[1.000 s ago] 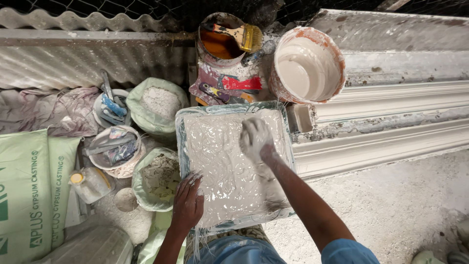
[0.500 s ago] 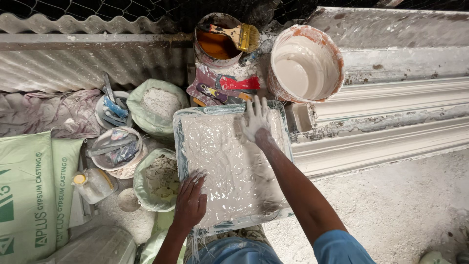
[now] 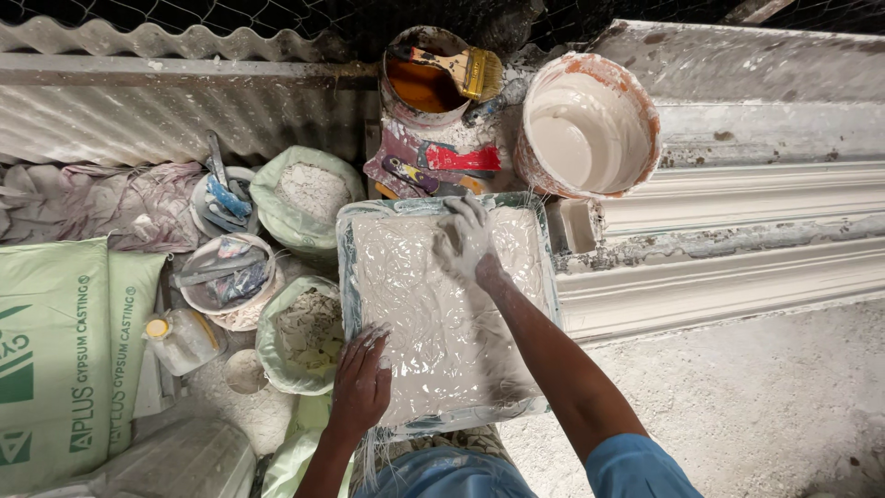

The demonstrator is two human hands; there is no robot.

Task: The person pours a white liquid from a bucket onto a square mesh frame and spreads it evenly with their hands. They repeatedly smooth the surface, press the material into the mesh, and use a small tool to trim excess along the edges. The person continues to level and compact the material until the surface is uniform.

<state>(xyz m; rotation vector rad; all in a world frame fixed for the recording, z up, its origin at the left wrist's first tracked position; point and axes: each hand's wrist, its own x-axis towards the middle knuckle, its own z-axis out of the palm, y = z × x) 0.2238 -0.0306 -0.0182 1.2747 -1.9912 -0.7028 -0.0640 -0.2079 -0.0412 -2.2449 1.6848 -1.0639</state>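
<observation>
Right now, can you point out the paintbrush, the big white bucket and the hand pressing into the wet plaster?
paintbrush (image 3: 481, 74), head view, on its pale bristles.
white bucket (image 3: 645, 92), head view, on its orange-stained rim.
right hand (image 3: 464, 242), head view, on its plaster-coated back.

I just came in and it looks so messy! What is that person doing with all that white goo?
A person is pressing both bare hands into wet white plaster that fills a square mould tray. The right hand, coated white, lies flat near the tray's far edge. The left hand rests on the near left edge. Beside the tray stand a white bucket, a tin with a paintbrush and open bags of powder.
</observation>
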